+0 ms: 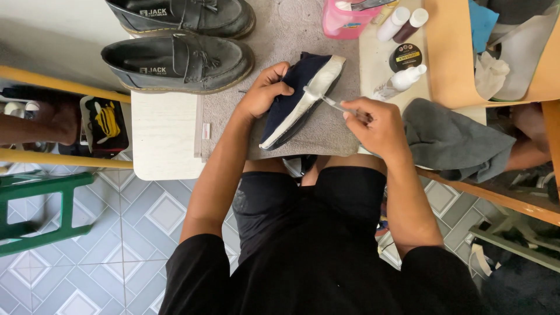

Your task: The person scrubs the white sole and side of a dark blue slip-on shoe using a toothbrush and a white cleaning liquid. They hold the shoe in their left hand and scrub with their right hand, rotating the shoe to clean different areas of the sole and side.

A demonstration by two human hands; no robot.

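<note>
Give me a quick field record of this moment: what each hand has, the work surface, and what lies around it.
left hand: grips the navy shoe, tilted on its side with the pale sole edge up
right hand: holds a small brush, bristles against the sole edge
surface: grey mat on a white table
behind: pair of black loafers, on the left hand's side
right side: grey cloth, white bottles, round black tin, pink container

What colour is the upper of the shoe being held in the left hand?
Dark navy blue shoe, with a whitish sole edge; seen in the head view.
</note>
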